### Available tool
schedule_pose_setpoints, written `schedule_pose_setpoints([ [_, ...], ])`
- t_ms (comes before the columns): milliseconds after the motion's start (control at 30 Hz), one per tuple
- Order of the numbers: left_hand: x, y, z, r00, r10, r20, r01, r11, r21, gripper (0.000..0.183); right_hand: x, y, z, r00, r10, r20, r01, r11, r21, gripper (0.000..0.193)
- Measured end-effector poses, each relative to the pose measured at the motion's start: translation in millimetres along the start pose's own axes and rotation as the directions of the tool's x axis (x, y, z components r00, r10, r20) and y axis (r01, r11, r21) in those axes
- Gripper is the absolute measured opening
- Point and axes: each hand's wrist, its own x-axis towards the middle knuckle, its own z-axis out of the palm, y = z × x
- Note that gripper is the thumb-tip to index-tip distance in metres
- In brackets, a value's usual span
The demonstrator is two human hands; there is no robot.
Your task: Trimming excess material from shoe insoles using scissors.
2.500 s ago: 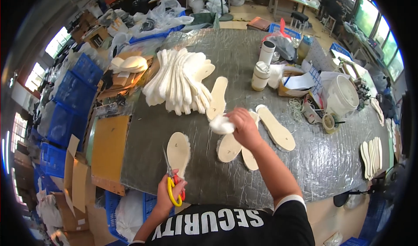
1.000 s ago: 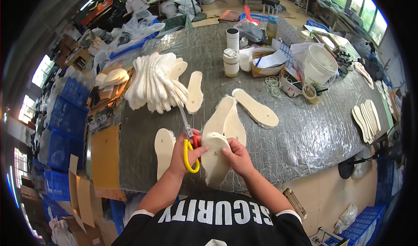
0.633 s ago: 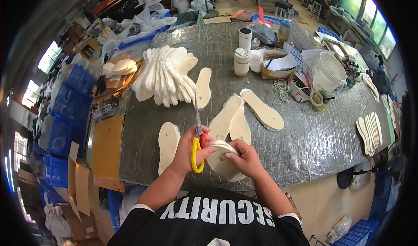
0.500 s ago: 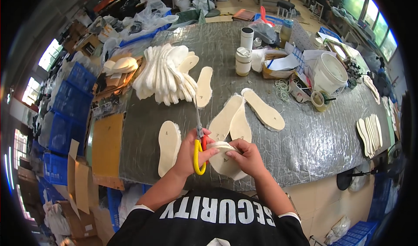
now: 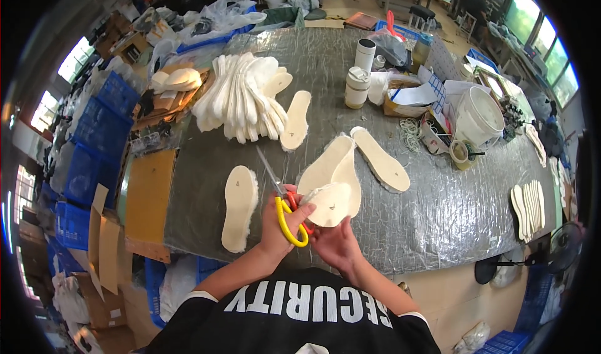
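Observation:
My left hand (image 5: 279, 225) is closed on scissors (image 5: 288, 224) with one yellow and one red handle loop, blades apart from any insole and pointing away to the upper left. Its thumb also pins a cream, fleece-backed insole (image 5: 330, 205), whose far end bends back. My right hand (image 5: 338, 246) is beside the red loop and the insole's near edge, thumb and fingers apart, fingertips partly hidden. Beyond the held insole are two overlapping insoles (image 5: 327, 160) and a slanted one (image 5: 383, 163). Another insole (image 5: 239, 207) is left of my hands.
A thick pile of fleece insoles (image 5: 238, 100) sits at the table's far left, a single insole (image 5: 296, 121) beside it. Bottles (image 5: 357, 86), a white bucket (image 5: 479, 116) and a cup (image 5: 462, 153) crowd the far right. A row of insoles (image 5: 529, 210) lies near the right edge.
My right hand has let go of the insole and dropped toward the scissors' handles. The insole now sits flatter under my left thumb, and the scissors have tilted to the left.

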Motion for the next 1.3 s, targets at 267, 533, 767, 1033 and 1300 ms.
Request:
schedule_pose_setpoints([
  [267, 3.0, 19.2, 15.9, 0.973, -0.004, 0.231, -0.014, 0.997, 0.076, 0.041, 5.6, -27.0, 27.3, 0.954, -0.266, 0.140, 0.274, 0.960, -0.048, 0.074],
  [533, -11.7, 68.8, 11.1, 0.877, 0.103, 0.470, -0.435, 0.587, 0.683, 0.039, -15.0, -49.6, 38.7, 0.813, -0.572, -0.109, 0.567, 0.820, -0.077, 0.042],
  [767, -30.4, 49.1, 11.9, 0.758, 0.035, 0.651, -0.625, 0.325, 0.710, 0.051, -18.9, -45.9, 51.2, 0.750, -0.644, -0.152, 0.622, 0.765, -0.167, 0.039],
  [1033, -28.6, 54.1, 17.3, 0.769, -0.061, 0.637, -0.572, 0.381, 0.726, 0.052, -17.2, -43.9, 49.0, 0.788, -0.601, -0.135, 0.577, 0.797, -0.179, 0.049],
  [1300, -28.8, 54.4, 15.7, 0.758, -0.076, 0.648, -0.573, 0.398, 0.717, 0.052, -18.1, -40.4, 46.3, 0.789, -0.592, -0.165, 0.559, 0.803, -0.204, 0.047],
])
